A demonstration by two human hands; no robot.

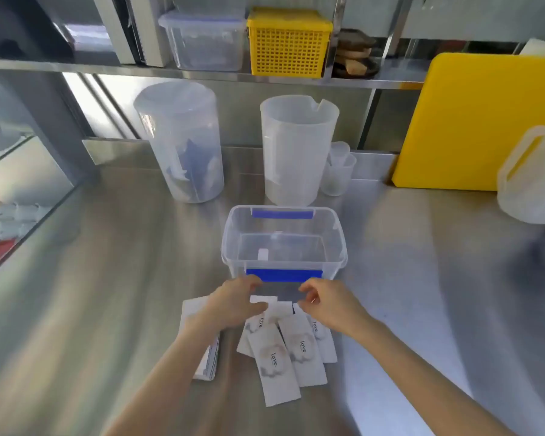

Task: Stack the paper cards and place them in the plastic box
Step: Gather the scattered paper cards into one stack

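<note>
Several white paper cards [279, 371] printed "love" lie fanned out on the steel counter, just in front of the clear plastic box [340, 247] with blue clips. A neater stack of cards [210, 361] lies to their left, partly under my left forearm. My left hand [233, 305] hovers over the far ends of the fanned cards, fingers curled and apart, thumb tip touching a card. My right hand [328, 306] is opposite it, with a gap between finger and thumb and nothing in it. The box stands without a lid; only a small white patch [262, 255] shows inside.
Behind the box stand a lidded clear jug [183, 143], an open measuring jug [296, 149] and small cups [339, 176]. A yellow cutting board [472, 121] and a white jerrycan [532, 184] are at the right. A shelf above holds a clear container and a yellow basket [288, 42].
</note>
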